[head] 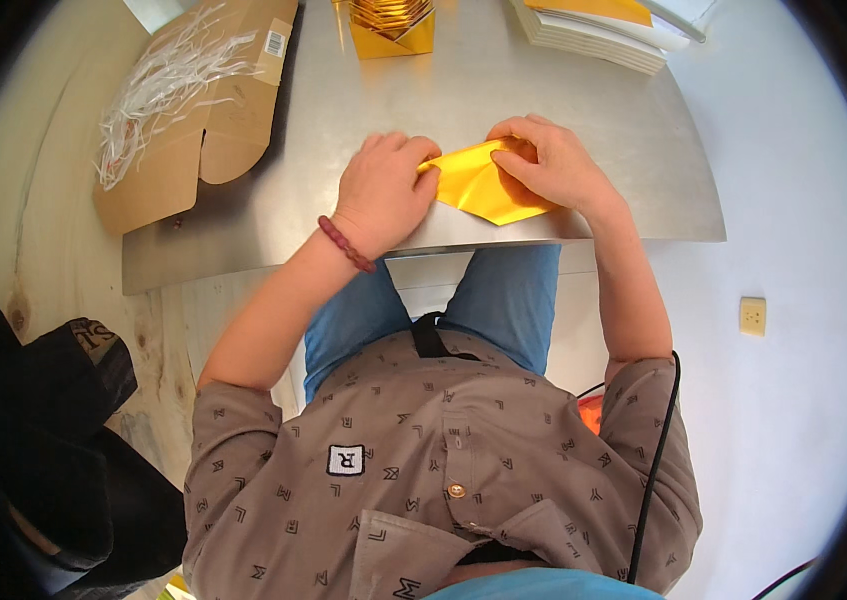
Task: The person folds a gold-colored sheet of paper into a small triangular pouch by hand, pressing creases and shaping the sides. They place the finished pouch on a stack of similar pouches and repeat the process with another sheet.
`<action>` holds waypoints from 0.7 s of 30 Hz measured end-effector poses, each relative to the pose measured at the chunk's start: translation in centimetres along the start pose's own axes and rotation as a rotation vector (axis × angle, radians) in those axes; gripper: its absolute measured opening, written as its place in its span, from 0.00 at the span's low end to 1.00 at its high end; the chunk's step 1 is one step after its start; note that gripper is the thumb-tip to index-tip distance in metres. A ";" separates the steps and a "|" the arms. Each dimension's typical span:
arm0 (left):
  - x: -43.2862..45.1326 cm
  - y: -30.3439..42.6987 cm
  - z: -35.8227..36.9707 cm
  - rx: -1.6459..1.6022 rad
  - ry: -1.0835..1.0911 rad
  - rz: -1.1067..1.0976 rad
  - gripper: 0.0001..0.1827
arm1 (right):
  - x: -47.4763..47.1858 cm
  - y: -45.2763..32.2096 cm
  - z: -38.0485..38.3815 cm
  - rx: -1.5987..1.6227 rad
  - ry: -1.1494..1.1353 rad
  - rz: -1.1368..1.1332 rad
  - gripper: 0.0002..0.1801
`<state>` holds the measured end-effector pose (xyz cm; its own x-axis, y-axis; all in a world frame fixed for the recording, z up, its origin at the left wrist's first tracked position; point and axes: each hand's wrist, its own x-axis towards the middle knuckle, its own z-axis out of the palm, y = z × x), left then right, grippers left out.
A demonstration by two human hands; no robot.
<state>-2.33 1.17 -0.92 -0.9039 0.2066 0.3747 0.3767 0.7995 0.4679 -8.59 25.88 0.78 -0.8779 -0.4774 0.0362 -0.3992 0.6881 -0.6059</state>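
A partly folded sheet of shiny gold paper point(479, 184) is held between both hands, just above the near edge of the metal table point(513, 97). My left hand point(387, 184), with a beaded bracelet at the wrist, pinches the paper's left corner. On its upper right part, my right hand point(551, 161) grips it with the thumb on top and the fingers behind. Creases run across the paper, and its lower edge comes to a blunt point. At the far side of the table stands a nested stack of folded gold paper pieces point(393, 30).
An open cardboard box point(239, 112) with shredded clear strips point(168, 82) lies at the left. A stack of white sheets or pads point(588, 37) with gold paper on top sits at the far right. Dark fabric point(55, 450) is at the lower left, beside the person.
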 end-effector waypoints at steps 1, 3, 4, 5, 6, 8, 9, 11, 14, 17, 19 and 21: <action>-0.3 0.1 0.7 0.211 0.119 0.137 0.12 | 0.1 0.6 0.6 -0.058 0.082 -0.091 0.16; -0.5 0.1 1.7 0.160 0.126 0.233 0.14 | 0.1 1.4 1.7 -0.183 0.239 -0.233 0.16; -0.6 0.2 2.1 0.134 0.092 0.305 0.14 | 0.1 1.6 2.0 -0.207 0.294 -0.271 0.16; -0.7 0.2 2.2 0.109 0.059 0.375 0.14 | 0.0 1.7 2.3 -0.228 0.353 -0.300 0.16; -0.9 0.3 2.3 0.113 0.024 0.362 0.16 | 0.0 1.7 2.3 -0.260 0.399 -0.325 0.16; -0.9 0.3 2.3 0.107 0.008 0.362 0.16 | -0.4 1.5 2.1 -0.307 0.402 -0.337 0.16; -0.9 0.3 2.3 0.104 0.001 0.364 0.16 | -0.6 1.4 2.0 -0.336 0.401 -0.334 0.16; -0.9 0.4 2.3 0.113 -0.015 0.372 0.18 | -1.3 0.8 2.3 -0.342 0.360 -0.339 0.16; -0.9 0.4 2.3 0.116 -0.042 0.359 0.20 | -2.2 0.0 3.4 -0.319 0.332 -0.389 0.17; -0.7 0.4 2.3 0.132 -0.057 0.364 0.23 | -2.6 -0.3 4.0 -0.344 0.302 -0.366 0.20; -0.6 0.5 2.2 0.142 -0.068 0.371 0.24 | -2.7 -0.2 4.0 -0.377 0.286 -0.331 0.22; -0.4 0.5 2.2 0.151 -0.084 0.373 0.25 | -2.9 -0.2 4.0 -0.397 0.263 -0.312 0.23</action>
<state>-2.19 2.75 -2.58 -0.7268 0.5380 0.4271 0.6533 0.7335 0.1877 -4.90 24.98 -2.35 -0.7187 -0.5738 0.3928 -0.6742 0.7133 -0.1915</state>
